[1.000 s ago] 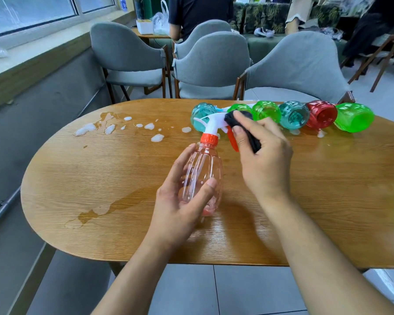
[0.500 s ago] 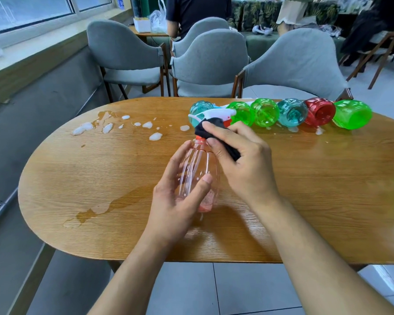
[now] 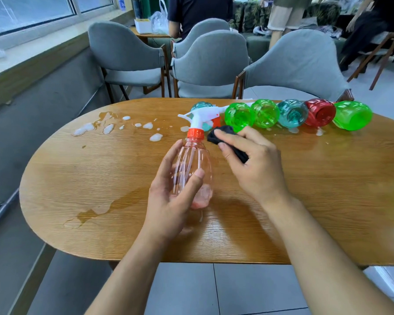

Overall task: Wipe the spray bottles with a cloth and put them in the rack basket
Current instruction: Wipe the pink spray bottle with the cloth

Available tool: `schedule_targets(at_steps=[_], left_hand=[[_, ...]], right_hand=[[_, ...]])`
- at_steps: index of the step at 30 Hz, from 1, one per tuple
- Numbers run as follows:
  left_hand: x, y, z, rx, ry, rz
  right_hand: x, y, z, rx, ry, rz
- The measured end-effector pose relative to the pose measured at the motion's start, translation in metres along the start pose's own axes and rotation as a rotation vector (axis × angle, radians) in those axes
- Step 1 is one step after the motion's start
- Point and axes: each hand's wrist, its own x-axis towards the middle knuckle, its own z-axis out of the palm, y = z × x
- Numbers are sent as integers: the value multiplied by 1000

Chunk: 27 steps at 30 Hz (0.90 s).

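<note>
From the head camera, looking down over a rounded wooden tabletop (image 3: 328, 201), both forearms reach in from the lower edge.

The left hand (image 3: 171, 196) curls its fingers and thumb round the lower body of a clear pink spray bottle (image 3: 191, 162), holding it tilted with the base toward the person and the head pointing away. The bottle has an orange collar (image 3: 195, 133) and a white trigger head (image 3: 199, 115). The thumb lies across the front of the bottle; the fingers wrap behind its left side.

The right hand (image 3: 257, 169) pinches a black cloth (image 3: 225, 139), bunched between the thumb and the curled fingers. The cloth sits just beside the bottle's neck, on its right; whether it touches the collar I cannot tell.

Along the far edge of the tabletop a row of other spray bottles lies on its side, bases toward the camera and touching or nearly so: a teal bottle (image 3: 199, 105) partly hidden behind the white trigger head, then a green bottle (image 3: 239, 114), a second green bottle (image 3: 265, 113), a second teal bottle (image 3: 292, 113), a red bottle (image 3: 320, 112) and a third green bottle (image 3: 353, 115).

White foamy blobs (image 3: 156, 137) and wet patches are scattered over the left part of the tabletop, and a long puddle (image 3: 100, 208) lies near the front left edge.

Grey chairs (image 3: 209, 64) stand behind the tabletop.
</note>
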Motion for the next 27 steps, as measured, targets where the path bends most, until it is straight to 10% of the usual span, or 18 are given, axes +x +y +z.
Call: schedule_targets(at_steps=[27], left_hand=[[-13, 22, 6, 27, -80, 18]], right_hand=[[20, -11, -25, 138, 250, 196]])
